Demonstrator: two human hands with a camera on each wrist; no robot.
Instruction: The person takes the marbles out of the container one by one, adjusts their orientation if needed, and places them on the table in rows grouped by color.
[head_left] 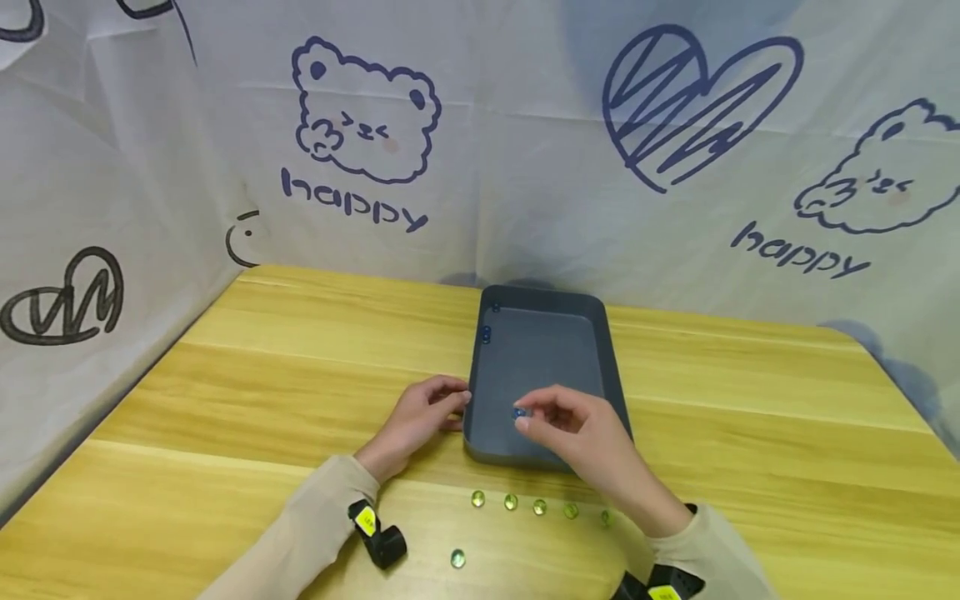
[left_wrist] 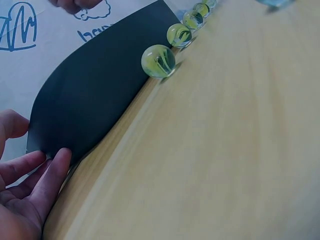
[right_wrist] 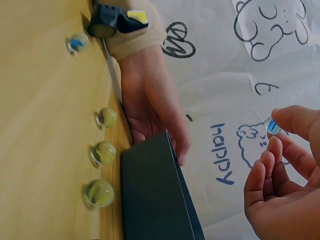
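Note:
A dark grey rectangular tray (head_left: 540,358) lies on the wooden table. My right hand (head_left: 577,425) is over its near part, pinching a blue marble (right_wrist: 272,126) between thumb and fingertip, the other fingers curled. My left hand (head_left: 420,417) rests at the tray's near left side, its fingertips (left_wrist: 62,155) touching the outer wall near the corner. Inside the tray, dark blue marbles (head_left: 486,335) sit along the left wall, with another small one (head_left: 496,308) at the far left corner.
Several yellow-green marbles (head_left: 539,507) stand in a row in front of the tray's near edge. Closer to me lies a single clear marble with blue inside (head_left: 458,558). A white cloth with drawings (head_left: 525,167) hangs behind the table (head_left: 300,358).

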